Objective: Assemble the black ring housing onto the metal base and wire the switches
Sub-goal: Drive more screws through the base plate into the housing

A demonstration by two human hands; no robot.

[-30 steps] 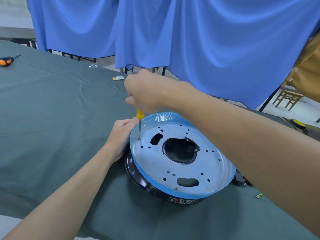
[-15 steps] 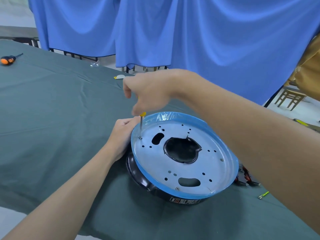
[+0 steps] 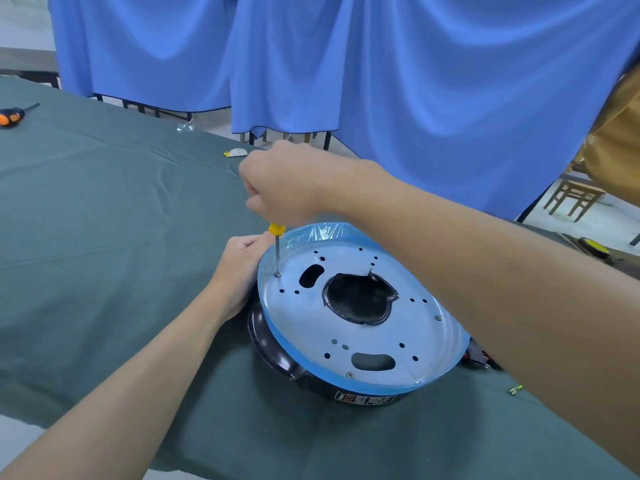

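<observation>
Gripping screwdriver (image 3: 277, 249) upright near metal base (image 3: 427, 344) rim, right hand (image 3: 289, 183); left hand (image 3: 239, 271) clasping that rim.

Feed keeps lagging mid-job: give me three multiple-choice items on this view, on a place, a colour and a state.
1. Where does the orange-and-black screwdriver lie? A) in a drawer B) far left on the green-covered table C) on the floor
2. What colour is the handle of the upright screwdriver? A) yellow B) red C) white
3. What is the right hand doing? A) lying flat B) gripping the upright screwdriver C) pinching a wire
Key: B, it lies by the far-left edge; A, yellow shows below the fist; B, fingers curl round it, tip on a screw in the metal base.
</observation>
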